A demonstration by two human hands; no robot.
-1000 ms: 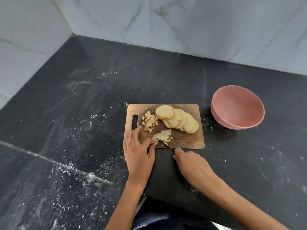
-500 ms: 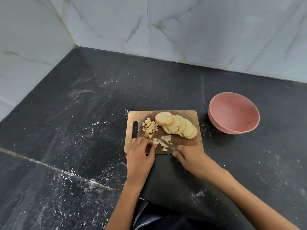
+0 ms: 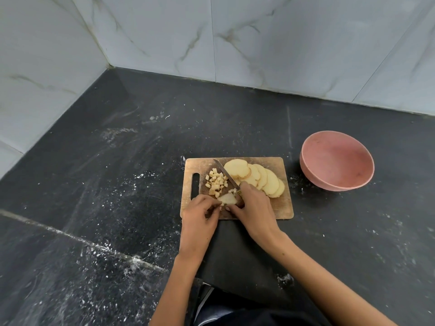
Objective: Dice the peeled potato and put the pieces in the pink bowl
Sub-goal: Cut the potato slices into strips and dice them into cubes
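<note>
Black speckled stone counter (image 3: 117,184), grey marble-tile walls behind. Rectangular wooden cutting board (image 3: 280,208) carries a fanned row of pale round potato slices (image 3: 259,176) and a small pile of potato cubes (image 3: 216,182). Left hand (image 3: 200,214) pinches a partly cut potato slice (image 3: 228,198). Right hand (image 3: 253,208) grips a steel knife (image 3: 224,172), blade pointing away over the board. Round pink bowl (image 3: 336,161) sits right of the board, apart from it.
</note>
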